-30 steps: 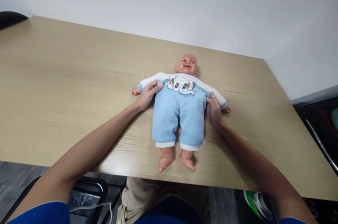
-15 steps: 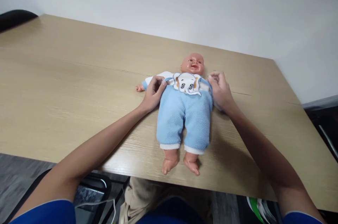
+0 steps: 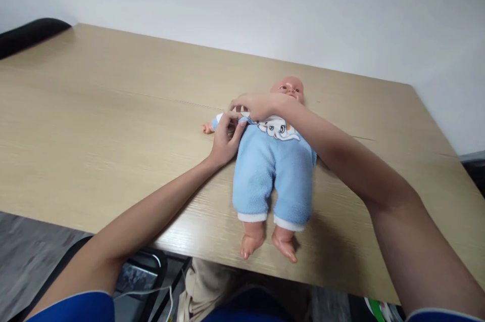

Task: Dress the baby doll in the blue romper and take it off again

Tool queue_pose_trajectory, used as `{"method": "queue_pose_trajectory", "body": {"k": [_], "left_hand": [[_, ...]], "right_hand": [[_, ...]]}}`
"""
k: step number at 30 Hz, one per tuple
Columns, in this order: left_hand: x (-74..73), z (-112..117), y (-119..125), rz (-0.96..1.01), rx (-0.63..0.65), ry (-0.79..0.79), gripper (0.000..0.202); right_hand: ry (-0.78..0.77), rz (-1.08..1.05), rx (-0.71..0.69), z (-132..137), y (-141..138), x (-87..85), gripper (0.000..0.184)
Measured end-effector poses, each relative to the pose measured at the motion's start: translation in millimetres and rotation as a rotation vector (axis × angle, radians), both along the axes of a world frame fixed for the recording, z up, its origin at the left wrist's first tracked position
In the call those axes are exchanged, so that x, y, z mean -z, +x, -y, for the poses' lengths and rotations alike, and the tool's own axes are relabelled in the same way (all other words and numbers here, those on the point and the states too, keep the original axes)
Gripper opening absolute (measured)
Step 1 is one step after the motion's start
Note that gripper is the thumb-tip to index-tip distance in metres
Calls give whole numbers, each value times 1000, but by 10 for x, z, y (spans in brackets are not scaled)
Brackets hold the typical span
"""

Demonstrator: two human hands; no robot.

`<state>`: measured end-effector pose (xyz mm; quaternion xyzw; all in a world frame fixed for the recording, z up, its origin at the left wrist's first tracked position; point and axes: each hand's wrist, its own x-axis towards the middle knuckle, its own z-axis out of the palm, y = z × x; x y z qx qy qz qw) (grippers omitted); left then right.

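Observation:
A baby doll (image 3: 291, 85) lies on its back, its head towards the wall and its bare feet towards me. It wears fluffy light-blue overalls (image 3: 273, 170) with a white elephant patch (image 3: 279, 127) on the chest, over a white top with blue cuffs. My left hand (image 3: 226, 136) pinches the overalls' edge at the doll's side, left of the patch. Across the doll's chest reaches my right hand (image 3: 255, 105), its bent fingers meeting the left hand's at that same edge. My right forearm covers part of the patch and the doll's other arm. What the right fingertips hold is hidden.
The doll rests on a light wooden table (image 3: 132, 135) whose far edge meets a white wall (image 3: 242, 3). A black chair back (image 3: 34, 34) shows at the far left. Below the near edge are a dark chair (image 3: 140, 271) and a white cable (image 3: 144, 291).
My right hand has left the doll's right-hand side and crossed over its chest to join my left hand. The left hand keeps its pinch at the overalls' edge. The view has shifted slightly.

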<state>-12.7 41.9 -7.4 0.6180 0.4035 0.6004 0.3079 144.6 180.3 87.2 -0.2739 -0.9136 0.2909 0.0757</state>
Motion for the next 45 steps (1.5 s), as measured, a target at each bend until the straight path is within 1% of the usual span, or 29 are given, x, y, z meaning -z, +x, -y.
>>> {"method": "queue_pose_trajectory", "body": {"k": [3, 6, 9, 11, 13, 15, 17, 19, 20, 22, 24, 26, 28, 30, 31, 32, 35, 38, 40, 42, 45], "left_hand": [[14, -8, -7, -8, 2, 0, 56], [25, -4, -8, -5, 12, 26, 51], [14, 14, -3, -19, -5, 50, 48], [3, 29, -2, -38, -32, 75, 48], [3, 43, -10, -58, -48, 107, 46], [23, 55, -25, -100, -74, 154, 45], [64, 65, -39, -142, -146, 215, 48], [115, 74, -37, -138, -215, 288, 51], [137, 78, -28, -112, -226, 317, 52], [161, 84, 6, -38, -196, 332, 52], [150, 84, 49, 37, -157, 268, 53], [117, 68, 82, 107, -153, 169, 54], [85, 34, 93, 164, -157, 85, 55], [77, -15, 87, 221, -135, 5, 59], [83, -41, 81, 253, -109, -42, 61], [95, -66, 75, 290, -80, -89, 64], [147, -138, 62, 378, -10, -196, 72], [204, -217, 53, 444, 24, -296, 79], [239, -277, 42, 472, 55, -367, 79], [265, -332, 24, 468, 87, -404, 74], [284, -399, -10, 440, 117, -382, 66]], "right_hand": [[86, 6, -50, -85, -82, 151, 38], [130, -136, -31, -82, -62, 232, 31], [194, -269, 62, -8, 23, 200, 26], [243, -262, 149, 65, 101, 131, 24], [266, -235, 218, 130, 193, 52, 27], [235, -245, 250, 165, 292, -16, 30], [163, -283, 272, 166, 385, -57, 33], [81, -307, 301, 149, 452, -68, 37], [51, -309, 309, 143, 471, -61, 38], [24, -308, 305, 151, 475, -29, 39], [25, -320, 284, 202, 450, 16, 36], [18, -347, 274, 299, 424, 51, 32], [2, -393, 296, 434, 428, 61, 24], [0, -441, 353, 589, 473, 44, 14], [6, -448, 385, 669, 508, 30, 17], [14, -437, 408, 746, 548, 16, 23], [41, -330, 400, 942, 663, -4, 39], [48, -311, 405, 1050, 728, 39, 39], [-7, -394, 455, 1070, 742, 102, 41], [-95, -516, 506, 1063, 746, 182, 46], [-198, -680, 552, 1042, 753, 301, 50]]}}
